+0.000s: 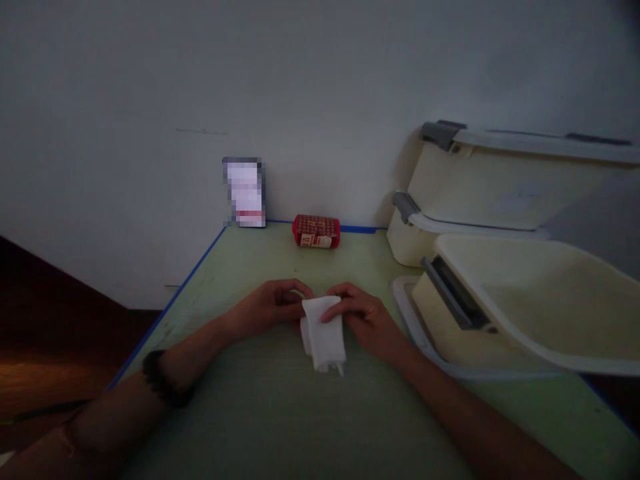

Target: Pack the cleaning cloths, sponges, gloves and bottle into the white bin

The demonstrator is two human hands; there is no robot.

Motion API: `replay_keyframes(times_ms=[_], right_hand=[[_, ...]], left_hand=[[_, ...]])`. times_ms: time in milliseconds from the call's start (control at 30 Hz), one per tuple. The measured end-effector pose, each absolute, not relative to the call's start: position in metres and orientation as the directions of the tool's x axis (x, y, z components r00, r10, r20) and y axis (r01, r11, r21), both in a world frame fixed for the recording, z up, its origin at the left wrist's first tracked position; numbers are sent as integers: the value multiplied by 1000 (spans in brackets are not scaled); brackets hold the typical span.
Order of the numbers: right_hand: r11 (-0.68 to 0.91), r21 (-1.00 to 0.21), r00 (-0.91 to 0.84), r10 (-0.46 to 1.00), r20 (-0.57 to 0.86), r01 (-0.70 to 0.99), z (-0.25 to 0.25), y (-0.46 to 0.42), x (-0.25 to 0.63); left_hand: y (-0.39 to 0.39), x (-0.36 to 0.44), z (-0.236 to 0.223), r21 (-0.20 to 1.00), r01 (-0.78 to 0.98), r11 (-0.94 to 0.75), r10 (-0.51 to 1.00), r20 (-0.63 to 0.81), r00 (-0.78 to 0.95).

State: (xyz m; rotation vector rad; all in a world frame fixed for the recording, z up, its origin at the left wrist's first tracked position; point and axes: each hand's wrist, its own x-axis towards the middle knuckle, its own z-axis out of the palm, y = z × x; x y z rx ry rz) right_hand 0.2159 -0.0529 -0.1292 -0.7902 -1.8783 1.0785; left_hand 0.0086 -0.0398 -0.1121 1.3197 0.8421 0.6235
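A folded white cloth (327,343), or something thin and soft like it, hangs above the middle of the green table between my hands. My right hand (364,319) pinches its upper right part, with one finger across the front and the others behind. At the upper left edge, my left hand (270,305) has its thumb and fingers closed together on the cloth; some fingertips are hidden behind it. The lower end of the cloth hangs down with a loose, uneven edge.
A red patterned roll-shaped package (316,232) lies near the wall. A phone (246,193) leans upright at the back left corner. Cream bins with grey latches are stacked at the back right (480,187). In front stands an open cream bin (450,300) on a lid. Blue tape (200,260) edges the table.
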Motion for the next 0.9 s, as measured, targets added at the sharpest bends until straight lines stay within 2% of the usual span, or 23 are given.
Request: replay_keyframes(times_ms=[167, 267, 433, 533, 633, 733, 900], right_hand=[[289, -954, -421, 877, 231, 79, -127, -54, 211], [248, -961, -404, 897, 181, 122, -127, -55, 210], [444, -840, -396, 864, 311, 311, -126, -54, 211], [563, -751, -465, 797, 384, 344, -124, -53, 213], [592, -717, -497, 777, 387, 367, -123, -53, 214], [615, -680, -533, 759, 374, 399, -124, -53, 215], [683, -613, -598, 699, 391, 398, -122, -55, 218]], left_hand=[[-38, 7, -114, 994, 103, 30, 858, -78, 508], [-37, 5, -116, 991, 130, -35, 865, -35, 501], [-35, 3, -119, 955, 223, -194, 864, 59, 499], [-33, 0, -118, 883, 333, -330, 843, 117, 525], [-31, -2, -116, 799, 410, -441, 812, 161, 561], [-32, -1, -114, 773, 443, -455, 812, 156, 562], [-34, 0, -112, 801, 438, -408, 827, 122, 548]])
